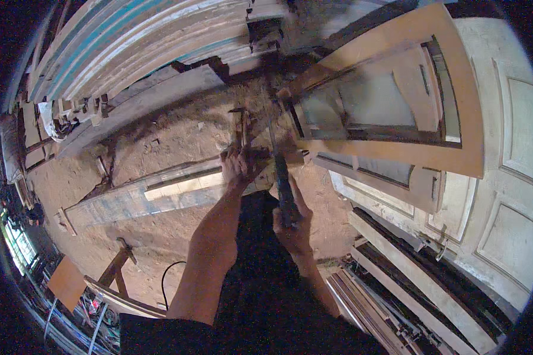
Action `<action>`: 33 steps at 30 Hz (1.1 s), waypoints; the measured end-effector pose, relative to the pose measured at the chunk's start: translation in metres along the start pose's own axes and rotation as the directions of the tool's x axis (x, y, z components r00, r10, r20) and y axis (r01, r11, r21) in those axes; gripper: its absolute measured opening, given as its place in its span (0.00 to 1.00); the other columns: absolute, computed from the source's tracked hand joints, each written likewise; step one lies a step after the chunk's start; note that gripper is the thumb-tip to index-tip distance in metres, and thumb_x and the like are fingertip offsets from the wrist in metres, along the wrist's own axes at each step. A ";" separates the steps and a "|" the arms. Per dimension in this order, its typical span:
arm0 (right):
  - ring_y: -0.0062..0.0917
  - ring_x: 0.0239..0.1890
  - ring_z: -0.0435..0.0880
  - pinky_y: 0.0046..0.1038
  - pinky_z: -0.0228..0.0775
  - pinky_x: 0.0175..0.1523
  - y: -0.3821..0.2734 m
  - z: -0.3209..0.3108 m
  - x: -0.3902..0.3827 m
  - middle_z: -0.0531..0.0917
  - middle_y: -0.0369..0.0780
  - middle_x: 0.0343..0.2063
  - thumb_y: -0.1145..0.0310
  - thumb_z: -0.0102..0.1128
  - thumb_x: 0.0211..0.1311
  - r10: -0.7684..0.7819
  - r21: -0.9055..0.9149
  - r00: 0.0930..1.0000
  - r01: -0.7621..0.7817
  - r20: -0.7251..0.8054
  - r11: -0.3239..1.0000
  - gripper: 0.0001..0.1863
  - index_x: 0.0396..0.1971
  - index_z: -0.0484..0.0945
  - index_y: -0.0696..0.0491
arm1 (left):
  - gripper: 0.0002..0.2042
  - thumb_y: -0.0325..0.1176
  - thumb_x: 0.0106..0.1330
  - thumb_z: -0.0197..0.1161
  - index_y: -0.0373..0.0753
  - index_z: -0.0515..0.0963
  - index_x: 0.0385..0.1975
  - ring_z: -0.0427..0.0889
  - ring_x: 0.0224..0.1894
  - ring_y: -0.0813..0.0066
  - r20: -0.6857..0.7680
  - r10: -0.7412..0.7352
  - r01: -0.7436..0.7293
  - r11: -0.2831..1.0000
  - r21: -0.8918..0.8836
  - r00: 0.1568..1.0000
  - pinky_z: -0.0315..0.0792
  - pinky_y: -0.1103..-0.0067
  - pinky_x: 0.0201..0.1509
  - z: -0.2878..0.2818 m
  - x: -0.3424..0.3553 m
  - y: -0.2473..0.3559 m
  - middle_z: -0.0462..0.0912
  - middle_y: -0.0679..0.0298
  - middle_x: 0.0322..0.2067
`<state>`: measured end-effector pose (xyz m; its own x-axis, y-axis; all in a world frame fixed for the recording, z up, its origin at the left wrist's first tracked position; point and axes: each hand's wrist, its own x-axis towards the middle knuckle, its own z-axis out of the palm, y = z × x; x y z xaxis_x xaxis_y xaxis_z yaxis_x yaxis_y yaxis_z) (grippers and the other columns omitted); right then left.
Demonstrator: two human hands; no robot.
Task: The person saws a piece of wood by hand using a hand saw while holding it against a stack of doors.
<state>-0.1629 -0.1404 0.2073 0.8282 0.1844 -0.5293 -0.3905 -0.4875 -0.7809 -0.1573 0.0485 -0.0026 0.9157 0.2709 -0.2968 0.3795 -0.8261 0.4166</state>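
Observation:
My right hand [293, 228] is wrapped round the dark handle of a handsaw [272, 133], whose narrow blade is seen nearly edge-on and points away from me. Beside it, my left hand [236, 168] grips the right part of a pale wooden strip [186, 184], holding it down. That strip lies along a long, worn plank bench [112, 204] running to the left. The saw blade passes just right of the left hand, by the right end of the bench. Dim light and blur hide whether its teeth touch the wood.
Just beyond my left hand is a T-shaped, hammer-like tool [238, 121]. Wooden door frames [391, 151] and a cream panelled door [506, 118] stand at right. Long boards [420, 278] lie at lower right. Stacked planks [154, 47] fill the far left. A small wooden stand [117, 266] is at lower left.

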 end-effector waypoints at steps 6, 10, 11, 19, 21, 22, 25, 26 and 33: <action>0.14 0.35 0.76 0.18 0.69 0.36 -0.039 -0.045 -0.103 0.83 0.40 0.46 0.80 0.57 0.60 0.079 0.006 0.997 -0.079 0.008 0.997 0.36 0.71 0.61 0.58 | 0.30 0.48 0.51 0.69 0.43 0.77 0.54 0.71 0.63 0.57 0.017 -0.086 0.085 0.995 0.052 0.996 0.57 0.60 0.69 -0.018 -0.010 0.016 0.78 0.57 0.53; 0.14 0.37 0.77 0.18 0.70 0.37 -0.046 -0.034 -0.072 0.83 0.40 0.48 0.80 0.56 0.60 0.005 0.054 0.999 -0.003 -0.037 0.999 0.35 0.71 0.61 0.58 | 0.37 0.50 0.51 0.71 0.45 0.70 0.63 0.67 0.66 0.58 0.144 -0.087 0.084 0.996 0.027 0.986 0.55 0.60 0.70 0.030 -0.003 -0.007 0.75 0.59 0.58; 0.14 0.38 0.77 0.18 0.70 0.38 -0.034 -0.021 -0.047 0.83 0.41 0.49 0.80 0.56 0.61 -0.037 0.079 0.998 0.041 -0.049 0.996 0.35 0.71 0.61 0.58 | 0.39 0.50 0.51 0.71 0.46 0.68 0.65 0.67 0.67 0.58 0.123 -0.090 0.083 0.995 0.060 0.988 0.54 0.60 0.71 0.014 -0.012 0.001 0.74 0.59 0.60; 0.16 0.42 0.79 0.19 0.71 0.43 -0.023 -0.038 -0.071 0.83 0.43 0.50 0.74 0.59 0.65 -0.014 0.027 0.999 0.014 0.030 1.000 0.32 0.69 0.64 0.58 | 0.50 0.47 0.46 0.76 0.48 0.59 0.72 0.65 0.70 0.57 0.214 -0.150 0.122 0.982 0.142 0.965 0.53 0.56 0.72 -0.021 -0.003 0.016 0.66 0.57 0.68; 0.17 0.40 0.79 0.19 0.71 0.43 -0.068 -0.059 -0.107 0.83 0.44 0.50 0.73 0.59 0.66 0.162 -0.038 0.983 -0.159 0.092 0.987 0.31 0.69 0.65 0.58 | 0.48 0.46 0.46 0.75 0.46 0.60 0.71 0.67 0.68 0.56 0.088 -0.069 0.065 0.996 0.053 0.994 0.56 0.57 0.70 -0.022 -0.004 0.024 0.70 0.56 0.65; 0.16 0.38 0.78 0.19 0.71 0.41 -0.060 -0.052 -0.106 0.84 0.43 0.49 0.73 0.59 0.66 0.156 0.090 0.988 -0.155 -0.004 0.984 0.32 0.69 0.64 0.58 | 0.47 0.45 0.47 0.74 0.45 0.60 0.71 0.69 0.66 0.56 0.010 -0.039 0.039 0.999 0.013 0.999 0.57 0.57 0.69 -0.025 -0.003 0.025 0.72 0.56 0.64; 0.16 0.36 0.79 0.19 0.71 0.41 -0.040 -0.035 -0.083 0.85 0.41 0.48 0.74 0.59 0.63 0.106 0.231 0.992 -0.087 -0.072 0.969 0.33 0.70 0.64 0.58 | 0.36 0.42 0.53 0.66 0.42 0.67 0.66 0.73 0.60 0.56 0.007 -0.006 0.006 1.000 0.009 1.000 0.61 0.57 0.62 -0.005 -0.005 0.006 0.79 0.56 0.55; 0.16 0.36 0.80 0.20 0.72 0.42 -0.044 -0.034 -0.056 0.85 0.42 0.48 0.76 0.58 0.62 0.061 0.130 0.997 -0.066 0.043 0.989 0.34 0.70 0.63 0.58 | 0.34 0.41 0.54 0.64 0.42 0.69 0.64 0.74 0.59 0.56 -0.026 0.017 -0.017 1.000 0.004 1.000 0.61 0.57 0.62 -0.001 -0.009 0.002 0.80 0.56 0.53; 0.17 0.31 0.80 0.23 0.74 0.37 -0.016 -0.033 -0.043 0.86 0.41 0.42 0.78 0.56 0.56 -0.063 -0.052 0.998 0.063 0.001 0.997 0.37 0.70 0.62 0.57 | 0.31 0.44 0.53 0.66 0.46 0.73 0.60 0.73 0.59 0.56 0.118 -0.058 0.056 0.998 0.021 0.991 0.59 0.59 0.65 -0.006 0.002 0.006 0.78 0.57 0.54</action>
<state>-0.1788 -0.1683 0.2536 0.8507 0.2162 -0.4792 -0.3158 -0.5185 -0.7946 -0.1525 0.0469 0.0044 0.8700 0.2587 -0.4198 0.4278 -0.8194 0.3815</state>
